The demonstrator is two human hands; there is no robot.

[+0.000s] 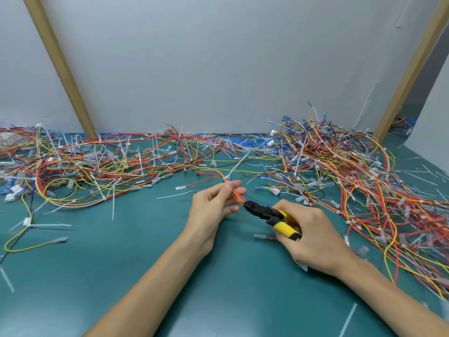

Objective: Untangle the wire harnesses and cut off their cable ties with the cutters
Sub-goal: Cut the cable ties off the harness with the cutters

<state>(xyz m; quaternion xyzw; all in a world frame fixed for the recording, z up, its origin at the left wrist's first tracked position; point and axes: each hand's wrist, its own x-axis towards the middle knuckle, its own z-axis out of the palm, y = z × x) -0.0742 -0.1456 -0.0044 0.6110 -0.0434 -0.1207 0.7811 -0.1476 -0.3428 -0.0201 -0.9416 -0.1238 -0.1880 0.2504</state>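
Observation:
My left hand pinches a thin harness of red, orange and yellow wires between thumb and fingers at the middle of the green mat. A white cable tie sticks up from that harness just beyond my fingers. My right hand grips the yellow-handled cutters. Their black jaws point left and touch the harness just below my left fingers. Whether the jaws are closed on a tie I cannot tell.
Tangled harnesses lie in a big heap on the left and another on the right. Cut white ties are scattered over the green mat. Two wooden posts lean against the grey back wall.

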